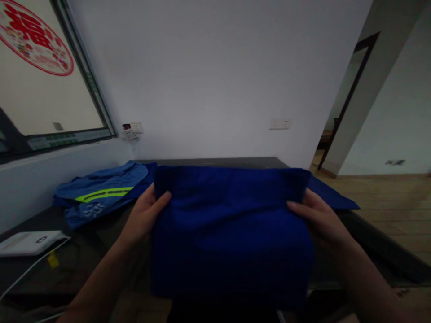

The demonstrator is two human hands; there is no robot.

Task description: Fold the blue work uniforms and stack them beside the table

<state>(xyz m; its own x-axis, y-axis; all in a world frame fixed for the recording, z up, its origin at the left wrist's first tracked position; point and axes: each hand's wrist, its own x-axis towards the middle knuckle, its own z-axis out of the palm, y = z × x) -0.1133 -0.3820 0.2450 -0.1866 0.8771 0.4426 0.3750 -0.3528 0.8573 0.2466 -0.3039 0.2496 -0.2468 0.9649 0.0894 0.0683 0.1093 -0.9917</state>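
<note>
A dark blue piece of folded cloth (232, 224) hangs in front of me, held up by both hands near its upper corners. On its left edge my left hand (148, 208) is closed, thumb on the near face and fingers behind. My right hand (311, 211) pinches the right edge the same way. Creases run across the upper part of the cloth, and its lower end is in shadow. Whether it is a garment, I cannot tell. More dark blue fabric (332, 195) shows behind it, beyond my right hand.
A crumpled blue garment (104, 188) with a yellow-green stripe lies on the dark table (101, 237) at left. Nearer me is a white device (30, 242) with a white cable (32, 267). Wall sockets (279, 124) sit behind the table; wooden floor (393, 193) lies to the right.
</note>
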